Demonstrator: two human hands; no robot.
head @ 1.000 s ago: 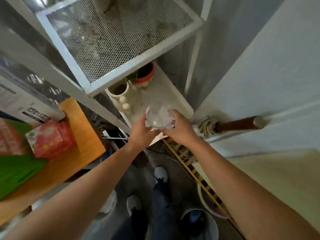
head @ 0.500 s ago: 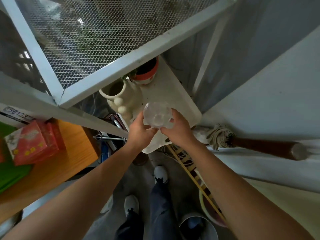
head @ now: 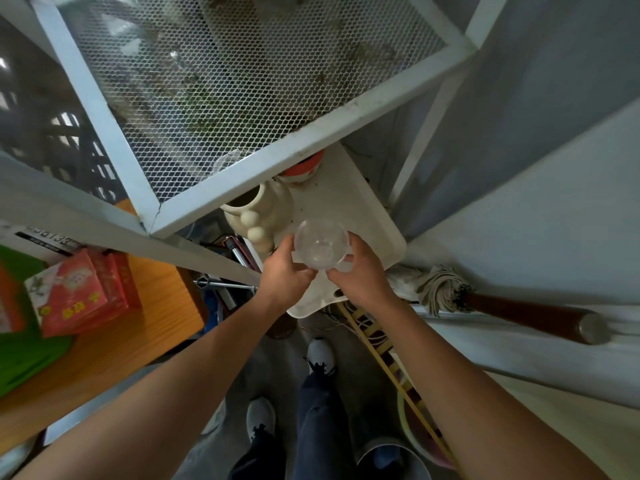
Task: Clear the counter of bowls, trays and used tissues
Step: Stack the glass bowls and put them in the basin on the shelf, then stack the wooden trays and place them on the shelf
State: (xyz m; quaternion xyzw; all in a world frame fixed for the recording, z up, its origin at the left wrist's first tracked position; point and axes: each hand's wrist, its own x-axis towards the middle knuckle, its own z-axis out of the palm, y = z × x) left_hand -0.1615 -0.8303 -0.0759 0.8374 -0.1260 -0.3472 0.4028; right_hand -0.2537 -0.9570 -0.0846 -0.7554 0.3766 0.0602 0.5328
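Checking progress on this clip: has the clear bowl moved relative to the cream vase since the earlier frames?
No clear move: the clear bowl remains just right of the cream vase, over the white tray.

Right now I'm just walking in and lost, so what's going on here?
A person holds a clear bowl in both hands, left hand and right hand, over a white tray on a shelf. A cream vase and a red pot sit on the tray beneath a mesh shelf.

bowl [head: 321, 244] between both hands above tray [head: 367, 216], vase [head: 258, 216] left, pot [head: 302, 168] seemingly behind
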